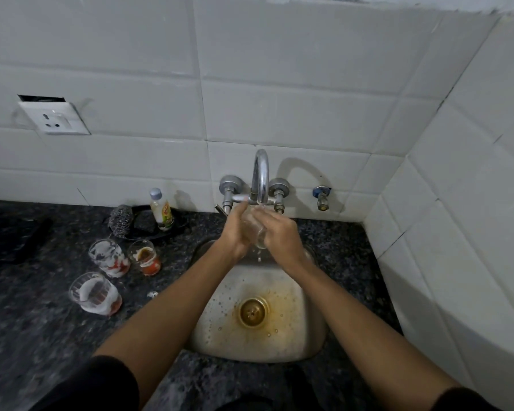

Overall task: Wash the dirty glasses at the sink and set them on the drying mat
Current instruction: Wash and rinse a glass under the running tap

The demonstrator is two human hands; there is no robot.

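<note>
Clear glass point(254, 229) under the tap point(261, 176) above the sink point(258, 345), left hand point(235, 229) and right hand point(279, 232) both wrapped round it, three dirty glasses point(109, 258) left of the sink on the surface point(42, 307), tiled wall close on the right.

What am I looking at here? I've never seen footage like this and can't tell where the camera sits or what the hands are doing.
There is one picture, taken by a wide-angle camera worn on a person's head, looking down. No machine: two bare hands. The left hand and right hand grip a clear drinking glass under the curved chrome tap, above the steel sink. On the dark speckled stone counter to the left stand three soapy, stained glasses, a steel wool scrubber and a small plastic soap bottle.
</note>
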